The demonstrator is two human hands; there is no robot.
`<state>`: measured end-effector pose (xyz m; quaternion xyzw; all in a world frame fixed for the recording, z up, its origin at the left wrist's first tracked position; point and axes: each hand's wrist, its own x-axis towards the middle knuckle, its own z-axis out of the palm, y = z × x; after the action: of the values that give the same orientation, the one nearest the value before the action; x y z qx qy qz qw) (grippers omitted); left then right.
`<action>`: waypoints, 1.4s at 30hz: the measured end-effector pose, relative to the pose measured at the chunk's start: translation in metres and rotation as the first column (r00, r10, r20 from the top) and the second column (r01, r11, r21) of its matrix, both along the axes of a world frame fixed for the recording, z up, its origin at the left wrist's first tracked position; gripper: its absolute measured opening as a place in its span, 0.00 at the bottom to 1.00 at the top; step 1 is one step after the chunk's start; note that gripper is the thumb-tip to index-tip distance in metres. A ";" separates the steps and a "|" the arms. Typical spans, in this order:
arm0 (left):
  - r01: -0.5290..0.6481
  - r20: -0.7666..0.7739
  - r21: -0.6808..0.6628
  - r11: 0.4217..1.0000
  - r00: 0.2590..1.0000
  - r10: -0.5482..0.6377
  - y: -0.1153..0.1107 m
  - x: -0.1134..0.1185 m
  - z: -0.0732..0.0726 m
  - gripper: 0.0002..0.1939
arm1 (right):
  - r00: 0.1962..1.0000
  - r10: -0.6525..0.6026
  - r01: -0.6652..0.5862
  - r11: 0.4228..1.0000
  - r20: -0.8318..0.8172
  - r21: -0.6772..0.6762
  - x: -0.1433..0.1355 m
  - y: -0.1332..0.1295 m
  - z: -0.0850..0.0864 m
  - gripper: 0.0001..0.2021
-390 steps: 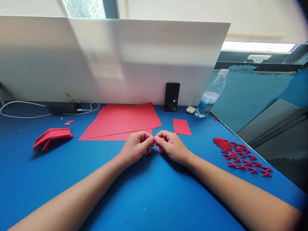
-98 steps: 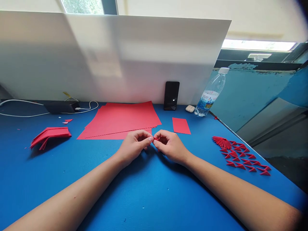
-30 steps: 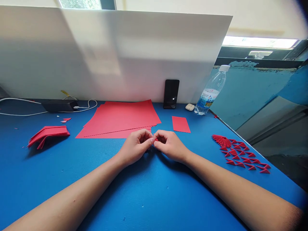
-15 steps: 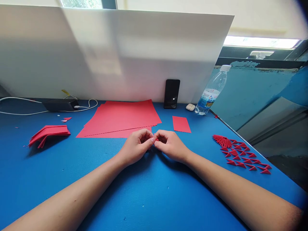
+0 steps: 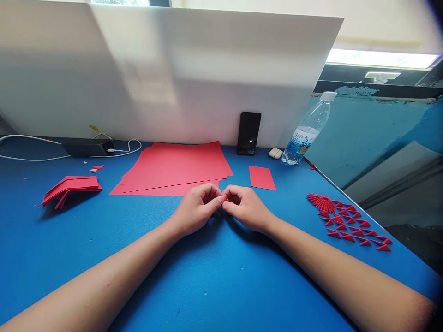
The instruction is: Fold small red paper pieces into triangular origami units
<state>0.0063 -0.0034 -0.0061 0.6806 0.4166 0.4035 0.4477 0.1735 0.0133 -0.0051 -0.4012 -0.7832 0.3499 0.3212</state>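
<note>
Both hands meet above the blue table (image 5: 207, 276), just in front of large red paper sheets (image 5: 180, 161). My left hand (image 5: 199, 207) pinches a small red paper piece (image 5: 226, 199) from the left. On its other side my right hand (image 5: 245, 207) pinches the same piece between thumb and forefinger. Fingers cover most of it, so its shape is hidden. Beyond my right hand lies a small red rectangle (image 5: 262, 177). Folded red triangles (image 5: 349, 226) lie in rows at the right, beside a fanned group of red pieces (image 5: 321, 203).
A bent stack of red strips (image 5: 72, 186) lies at the left, with red scraps (image 5: 97, 168) behind it. Along the white board (image 5: 207, 78) are a black adapter (image 5: 88, 147) with a white cable, a phone (image 5: 248, 133), a white case (image 5: 276, 153) and a bottle (image 5: 306, 133).
The camera view has shifted slightly. Both hands keep nearly the same pose around the small red piece.
</note>
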 end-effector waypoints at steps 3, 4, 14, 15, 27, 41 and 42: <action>0.008 0.036 -0.027 1.000 0.999 -0.007 0.000 0.000 0.001 0.10 | 1.000 0.001 -0.001 1.000 -0.014 -0.009 0.000 0.001 0.000 0.04; 0.007 0.050 -0.042 0.999 0.999 -0.005 0.000 0.000 0.002 0.11 | 1.000 0.002 -0.003 1.000 -0.025 -0.015 0.000 0.001 -0.001 0.04; -0.060 0.146 -0.123 0.991 0.986 0.078 0.002 -0.001 0.005 0.11 | 0.982 0.005 -0.034 0.987 -0.187 -0.155 -0.001 0.001 -0.001 0.09; -0.065 0.151 -0.126 0.990 0.985 0.084 0.002 -0.001 0.005 0.11 | 0.978 0.011 -0.047 0.984 -0.206 -0.171 -0.001 0.001 -0.001 0.10; -0.152 0.179 -0.144 0.978 0.968 0.177 0.002 0.000 0.006 0.10 | 0.951 -0.039 -0.043 0.966 -0.307 -0.256 0.002 0.005 -0.004 0.11; -0.188 0.196 -0.192 0.963 0.954 0.226 0.003 -0.001 0.006 0.12 | 0.916 -0.127 -0.001 0.948 -0.381 -0.319 0.002 0.004 -0.003 0.14; -0.187 0.197 -0.194 0.963 0.954 0.225 0.003 -0.001 0.006 0.12 | 0.915 -0.126 -0.004 0.947 -0.384 -0.321 0.002 0.004 -0.003 0.14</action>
<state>0.0052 0.0000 -0.0005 0.5436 0.4674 0.4823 0.5034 0.1755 0.0173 -0.0085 -0.3919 -0.6220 0.5343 0.4172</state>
